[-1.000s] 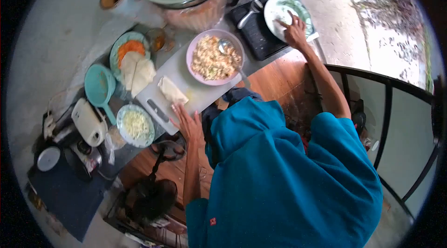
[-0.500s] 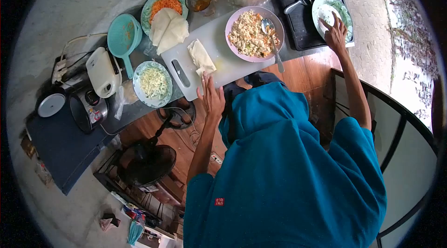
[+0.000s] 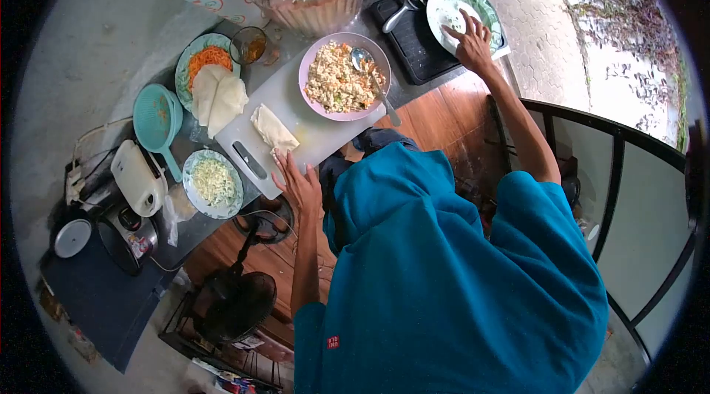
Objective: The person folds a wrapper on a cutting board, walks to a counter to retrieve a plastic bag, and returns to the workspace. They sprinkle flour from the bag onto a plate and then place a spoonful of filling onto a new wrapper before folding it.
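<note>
My left hand has its fingers spread, the fingertips at the lower end of a folded pale wrapper on the white cutting board. At the upper right, my right hand reaches into a green-rimmed plate, fingers apart with the tips at its inner surface. That plate sits on a black tray. A pink bowl of crumbly filling stands on the board, with a metal spoon resting in it. Flat wrappers lie partly over a plate of shredded carrot.
A plate of shredded cabbage, a teal strainer and a white appliance stand to the left. A glass and a large ribbed container are behind the board. A black fan stands below the counter.
The camera view has shifted, so the counter items appear further left. My left hand is still by the folded wrapper, and my right hand is still at the plate.
</note>
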Tool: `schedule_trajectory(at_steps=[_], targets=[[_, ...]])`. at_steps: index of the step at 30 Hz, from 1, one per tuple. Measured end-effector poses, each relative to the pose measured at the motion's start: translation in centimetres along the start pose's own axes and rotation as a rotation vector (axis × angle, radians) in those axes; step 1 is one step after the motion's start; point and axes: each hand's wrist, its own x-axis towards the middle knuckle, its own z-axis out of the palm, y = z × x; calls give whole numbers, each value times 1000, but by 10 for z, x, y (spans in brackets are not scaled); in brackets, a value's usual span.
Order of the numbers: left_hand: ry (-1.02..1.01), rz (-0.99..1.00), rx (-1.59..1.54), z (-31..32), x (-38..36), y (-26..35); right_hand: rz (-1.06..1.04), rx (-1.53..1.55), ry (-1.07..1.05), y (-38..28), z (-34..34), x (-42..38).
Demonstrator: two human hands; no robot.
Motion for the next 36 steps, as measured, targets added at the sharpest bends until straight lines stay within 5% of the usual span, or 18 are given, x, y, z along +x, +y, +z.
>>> schedule_trajectory(at_steps=[7,13,15,22,26,29,32,34,36], targets=[[68,-42,-80,-10,10,7,-38,21,-2,7,-3,-1],[143,-10,-89,-14,18,-1,143,247,57,15,10,5],[154,-21,-95,-16,20,-5,301,472,17,22,15,9],[219,-71,-88,-14,26,-14,357,1172,-10,29,-11,16],[392,-31,-256,-16,43,-29,260,1367,-32,37,-10,13],[465,-50,-211,-27,64,-43,418,1395,-110,-16,-58,7],[463,-81,-278,-40,95,-59,231,1431,-217,-64,-71,-2],[283,-131,-326,-39,113,-73,84,1338,-337,-126,-98,-12],[198,-149,-274,-43,125,-80,-246,1010,-256,-189,-104,-17]])
